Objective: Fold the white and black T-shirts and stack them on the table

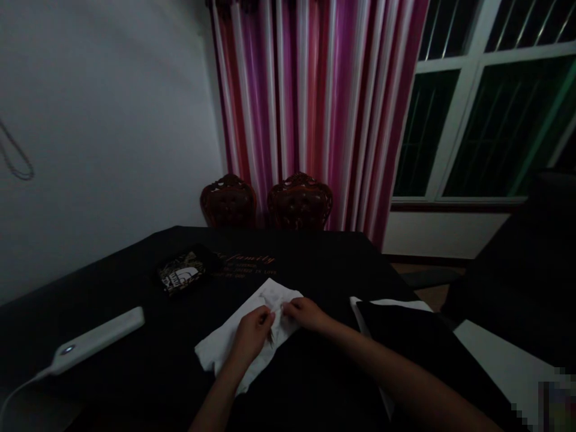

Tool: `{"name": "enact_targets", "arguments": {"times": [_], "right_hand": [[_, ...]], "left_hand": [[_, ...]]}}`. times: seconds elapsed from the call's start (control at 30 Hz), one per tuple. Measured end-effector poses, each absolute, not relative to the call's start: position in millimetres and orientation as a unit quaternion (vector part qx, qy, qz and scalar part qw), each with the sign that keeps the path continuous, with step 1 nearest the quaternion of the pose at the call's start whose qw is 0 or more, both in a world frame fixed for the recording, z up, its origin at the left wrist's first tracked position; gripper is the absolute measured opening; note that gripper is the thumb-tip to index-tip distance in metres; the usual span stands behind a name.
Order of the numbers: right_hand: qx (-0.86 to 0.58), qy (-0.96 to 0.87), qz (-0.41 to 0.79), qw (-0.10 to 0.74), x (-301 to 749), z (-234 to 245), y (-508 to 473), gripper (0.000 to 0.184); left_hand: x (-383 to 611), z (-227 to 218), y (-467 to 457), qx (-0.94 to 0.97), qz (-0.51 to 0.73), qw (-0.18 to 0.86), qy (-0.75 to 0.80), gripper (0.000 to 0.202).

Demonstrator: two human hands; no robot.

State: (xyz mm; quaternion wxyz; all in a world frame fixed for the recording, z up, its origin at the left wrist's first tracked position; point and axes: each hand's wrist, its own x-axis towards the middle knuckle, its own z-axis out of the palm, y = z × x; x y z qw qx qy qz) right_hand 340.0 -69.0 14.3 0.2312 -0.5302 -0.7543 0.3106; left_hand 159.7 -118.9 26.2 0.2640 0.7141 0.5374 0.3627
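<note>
Pinched fingers are closed by both hands on a white cloth, which is laid aslant on a black tablecloth straight ahead. By the left hand the cloth is gripped near its middle, with the thumb and forefinger brought together. By the right hand it is gripped just beside, near the right edge, and the two sets of fingertips are held close together but apart. Between them the cloth is bunched into small folds. A small brownish patch is seen just under the left fingertips; what it is cannot be told.

Beyond the cloth, gold lettering is printed on the tablecloth, and next to it, on the left, a black bundle marked with a white print is set down. Nearer on the left, a long white device is laid, with a white cable run from its near end. On the right, a dark flat thing is edged with white; its nature is hidden by the dim light. At the far side, two carved chairs are placed before a striped curtain, and a barred window is seen to the right.
</note>
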Motion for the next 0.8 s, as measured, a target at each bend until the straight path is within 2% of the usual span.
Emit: {"name": "enact_targets", "arguments": {"times": [0.07,0.27,0.47,0.57,0.67,0.73,0.8], "right_hand": [[-0.506,-0.742,0.358,0.255,333,15,-72,0.047],[-0.426,-0.724,0.426,0.336,328,33,-88,0.039],[-0.367,-0.664,0.443,0.478,339,86,-109,0.038],[-0.321,-0.574,0.494,0.568,353,125,-116,0.031],[-0.266,-0.507,0.517,0.636,371,164,-119,0.026],[-0.272,-0.523,0.459,0.665,380,190,-122,0.020],[-0.299,-0.579,0.340,0.679,386,217,-130,0.021]], "left_hand": [[160,30,-127,0.701,0.391,0.300,0.515,0.029],[165,41,-149,0.640,0.468,0.362,0.489,0.031],[156,77,-166,0.399,0.652,0.509,0.396,0.029],[133,109,-160,0.318,0.732,0.499,0.339,0.028],[106,148,-151,0.286,0.788,0.443,0.317,0.019],[96,177,-151,0.295,0.805,0.411,0.310,0.018],[95,205,-158,0.357,0.796,0.367,0.324,0.027]]}}
